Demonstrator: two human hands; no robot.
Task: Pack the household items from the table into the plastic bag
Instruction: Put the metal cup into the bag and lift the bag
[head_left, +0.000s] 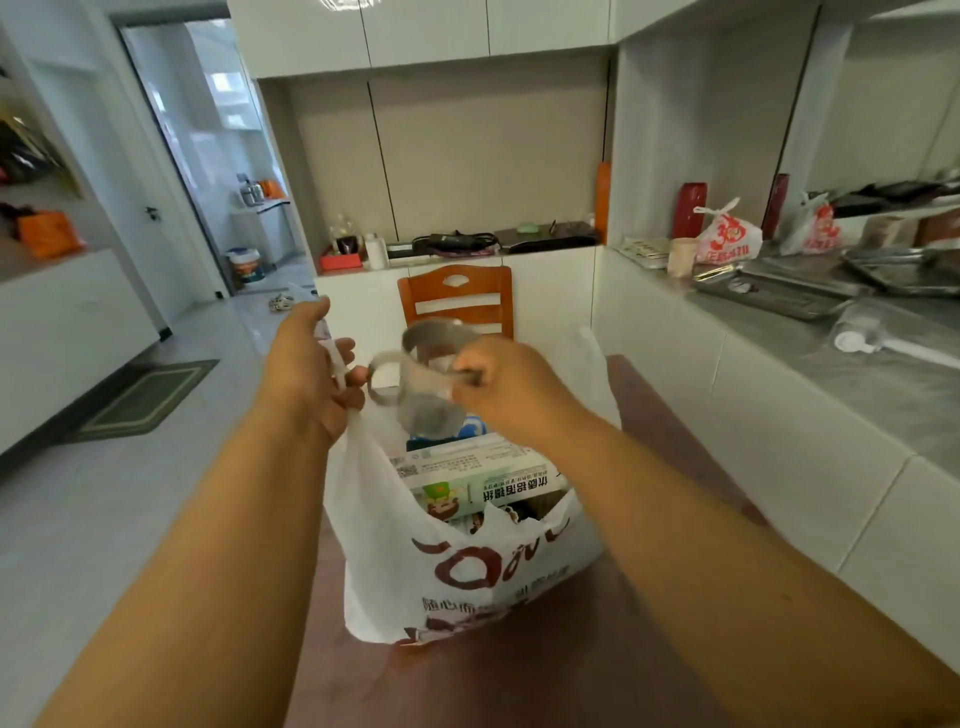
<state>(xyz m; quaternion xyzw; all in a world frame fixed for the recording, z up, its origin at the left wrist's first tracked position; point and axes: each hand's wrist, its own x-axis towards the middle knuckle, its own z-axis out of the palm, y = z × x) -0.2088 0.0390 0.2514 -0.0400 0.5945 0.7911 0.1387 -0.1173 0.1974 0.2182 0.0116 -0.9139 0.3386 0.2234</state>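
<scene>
A blurred metal mug with a loop handle hangs in the air just above the mouth of the white plastic bag printed with dark red characters. The right hand has its fingers clamped over the mug's rim on the near side, the handle pointing left. The left hand is closed around the bag's left handle strip, pulling that side of the opening upward.

Inside the bag, directly under the mug, lies a white rectangular tissue pack with green print and black characters, filling much of the opening; behind it a small blue item peeks out, too hidden to tell what it is. The bag's right edge sags against the pack.

The bag stands on a dark reddish-brown table. Beyond the table an orange wooden chair faces it. To the right runs a grey countertop carrying metal trays, a tied white bag with red print and a pale cup. On the left, pale floor tiles hold a green doormat near an open doorway.
</scene>
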